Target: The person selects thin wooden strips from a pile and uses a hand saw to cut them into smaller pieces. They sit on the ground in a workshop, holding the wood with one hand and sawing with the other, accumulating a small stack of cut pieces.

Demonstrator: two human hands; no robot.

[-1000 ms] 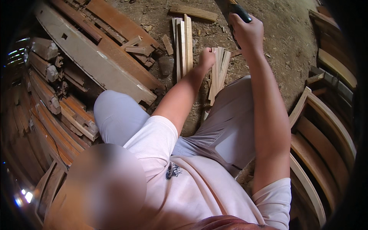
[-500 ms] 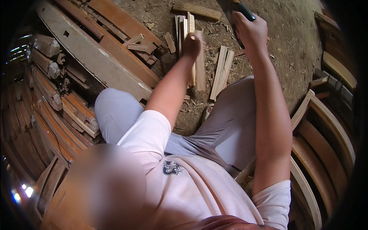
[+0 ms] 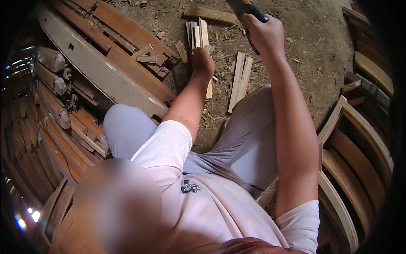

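Observation:
My left hand [image 3: 203,62] is closed around a short wooden strip [image 3: 207,48], of which only the end shows past the fingers. It is over a small bundle of pale wooden strips [image 3: 195,34] lying on the dirt ground. Up and to the right, my right hand [image 3: 267,36] grips the dark handle of a handsaw [image 3: 260,13]. The saw's blade runs off the top edge, so most of it is out of sight. Two more pale strips [image 3: 240,80] lie side by side between the hands, near my right knee.
Long brown boards and a grey beam [image 3: 99,72] are stacked on the left. Curved wooden frames [image 3: 351,169] stand on the right. A loose plank [image 3: 210,15] lies beyond the bundle, and wood chips litter the dirt ground [image 3: 313,63].
My left hand has shifted slightly left and down. The strip that stretched along its right side no longer shows at full length. My right hand has moved a little left with the handsaw.

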